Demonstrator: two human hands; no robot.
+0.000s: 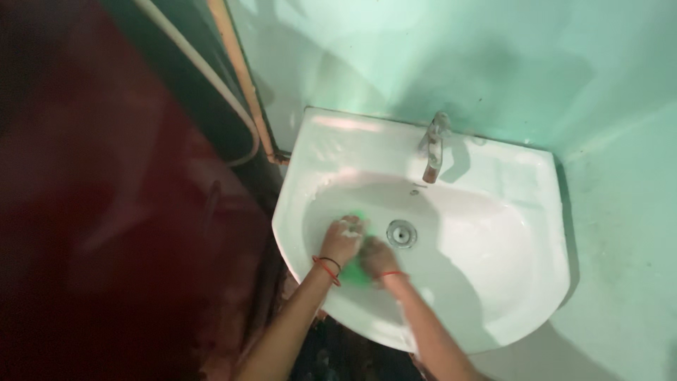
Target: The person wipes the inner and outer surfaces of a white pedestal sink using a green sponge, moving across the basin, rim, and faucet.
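Two bare forearms reach up from the frame's bottom edge into a white wall-hung basin (493, 310). Left hand (343, 240), a red thread band (326, 267) at the wrist, lies palm-down w/ suds on the knuckles; its fingers look loosely curled over a green scrub pad (358, 271), though exact grip can't be told. Right hand (379, 257), also w/ a red thread at the wrist, sits just beside it, touching the same pad; its fingers are tucked under and hidden, so can't tell how they stand. The pad rests on the bowl's left inner slope, near the metal drain (401, 233). Beyond, a tarnished metal tap (433, 148) stands at the basin's rear ledge. Farther back: pale-green wall (493, 56); at left, two pipes, one orange (243, 77) & one white (194, 56), run down a dark surface.
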